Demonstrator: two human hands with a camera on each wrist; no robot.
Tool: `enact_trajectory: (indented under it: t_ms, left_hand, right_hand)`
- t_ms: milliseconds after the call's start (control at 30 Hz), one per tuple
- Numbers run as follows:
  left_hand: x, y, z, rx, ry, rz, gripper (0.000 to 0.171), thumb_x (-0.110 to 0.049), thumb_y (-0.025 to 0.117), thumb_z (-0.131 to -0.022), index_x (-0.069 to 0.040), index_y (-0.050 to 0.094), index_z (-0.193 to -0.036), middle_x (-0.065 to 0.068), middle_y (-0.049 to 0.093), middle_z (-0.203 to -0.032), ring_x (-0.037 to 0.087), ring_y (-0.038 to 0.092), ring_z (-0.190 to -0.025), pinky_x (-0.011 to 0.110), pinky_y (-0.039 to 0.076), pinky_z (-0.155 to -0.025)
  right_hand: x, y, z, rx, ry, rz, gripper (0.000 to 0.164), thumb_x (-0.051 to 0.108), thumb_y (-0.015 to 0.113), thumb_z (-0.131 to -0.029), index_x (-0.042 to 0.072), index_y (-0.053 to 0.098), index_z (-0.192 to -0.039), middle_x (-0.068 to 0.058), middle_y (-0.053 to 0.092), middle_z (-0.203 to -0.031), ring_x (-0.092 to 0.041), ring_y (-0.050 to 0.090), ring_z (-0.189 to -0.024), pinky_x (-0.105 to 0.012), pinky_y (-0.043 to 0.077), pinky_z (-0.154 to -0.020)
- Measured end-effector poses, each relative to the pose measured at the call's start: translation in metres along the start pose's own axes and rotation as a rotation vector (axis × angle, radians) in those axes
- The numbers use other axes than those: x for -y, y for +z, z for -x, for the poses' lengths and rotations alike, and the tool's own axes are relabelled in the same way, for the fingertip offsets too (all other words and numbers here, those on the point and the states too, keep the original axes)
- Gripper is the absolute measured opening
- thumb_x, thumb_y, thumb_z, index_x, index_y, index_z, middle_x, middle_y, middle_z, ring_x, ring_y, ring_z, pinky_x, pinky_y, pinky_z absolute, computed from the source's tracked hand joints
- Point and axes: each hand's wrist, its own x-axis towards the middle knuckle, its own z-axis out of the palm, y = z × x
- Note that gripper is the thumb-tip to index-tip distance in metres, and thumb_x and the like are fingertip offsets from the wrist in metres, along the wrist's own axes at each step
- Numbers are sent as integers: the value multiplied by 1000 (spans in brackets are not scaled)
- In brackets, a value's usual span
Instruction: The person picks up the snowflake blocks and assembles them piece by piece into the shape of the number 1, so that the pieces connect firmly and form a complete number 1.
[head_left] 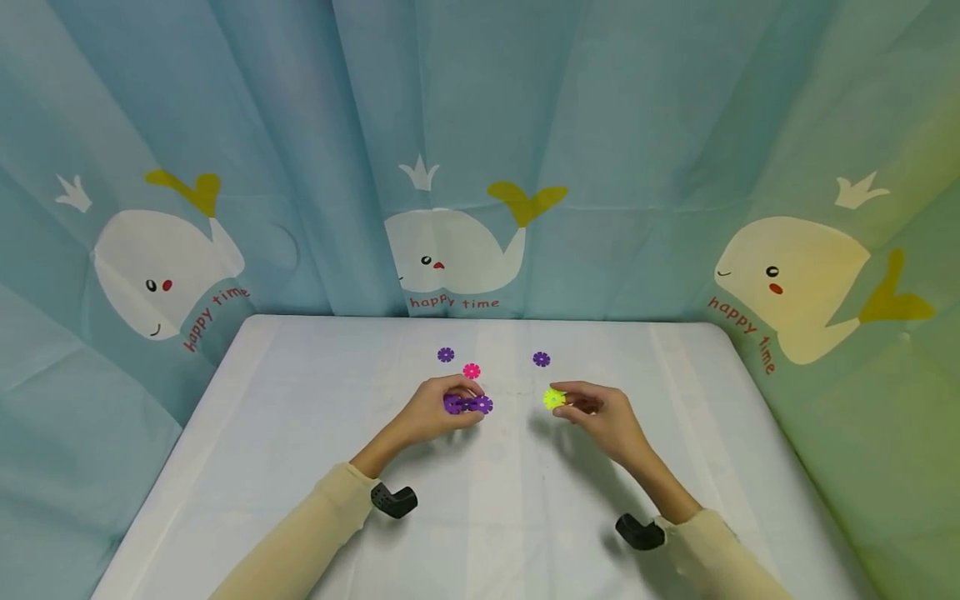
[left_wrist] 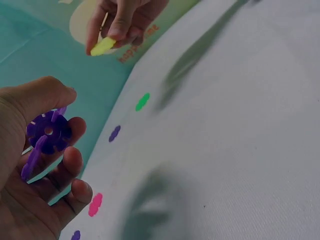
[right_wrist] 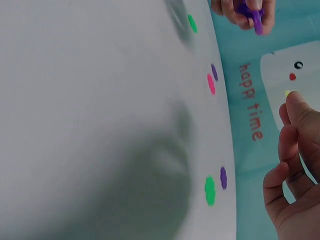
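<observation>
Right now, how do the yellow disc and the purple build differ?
Colour: the yellow disc is yellow; the purple build is purple.
Make-up: the yellow disc is one flat piece; the purple build is several discs joined at angles.
Hold: the right hand pinches the yellow disc; the left hand holds the purple build.
Shared: both have notched rims and are held above the table.

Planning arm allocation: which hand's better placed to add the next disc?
Probably right: the right hand pinches a single yellow notched disc, while the left hand holds the interlocked purple discs.
</observation>
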Motion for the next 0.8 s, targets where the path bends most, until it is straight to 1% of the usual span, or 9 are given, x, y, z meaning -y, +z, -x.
enact_trajectory:
  t_ms: [167, 300, 400, 533, 633, 800]
  left_hand:
    - [-1, 3, -3, 8, 3, 5, 32, -21, 83, -87, -13, 71, -115, -2, 70, -103, 11, 65, -97, 31, 52, -92]
    - [-4, 5, -4, 19, 14, 1, 32, -21, 81, -89, -10, 70, -116, 1, 69, -106, 14, 64, -98, 33, 52, -93]
    - [-5, 6, -4, 32, 19, 5, 32, -20, 80, -90, -9, 69, -117, 2, 69, -107, 15, 64, -99, 34, 52, -94]
    - [-5, 7, -5, 40, 26, 13, 32, -20, 80, -90, -8, 68, -117, 3, 69, -107, 15, 64, -99, 35, 53, -93]
    - [-5, 8, -5, 42, 33, 16, 32, -21, 80, -90, -7, 68, -117, 3, 70, -107, 16, 65, -99, 36, 53, -93]
    - [-4, 8, -5, 44, 30, 14, 31, -20, 79, -91, -8, 68, -117, 3, 69, -108, 15, 65, -100, 35, 54, -93]
  right_hand:
    - [8, 16, -4, 15, -13, -43, 35, 9, 83, -86, 4, 75, -120, -4, 73, -89, -36, 69, -74, -25, 55, -64]
    - [10, 29, -7, 16, -25, -65, 35, 10, 83, -85, 6, 76, -119, -4, 74, -90, -37, 69, -74, -25, 56, -65]
    - [11, 38, -10, 10, -37, -67, 35, 10, 84, -85, 7, 76, -119, -3, 74, -90, -29, 70, -73, -26, 56, -66]
    - [14, 47, -11, -10, -62, -51, 34, 11, 84, -84, 9, 78, -118, 1, 74, -90, -13, 68, -73, -27, 56, -66]
    - [14, 53, -12, -24, -86, -54, 33, 11, 84, -84, 9, 78, -117, 0, 74, -89, -11, 67, -72, -27, 56, -66]
    - [13, 60, -13, -48, -145, -71, 30, 9, 84, -84, 8, 79, -114, -4, 76, -90, -14, 66, -70, -27, 55, -64]
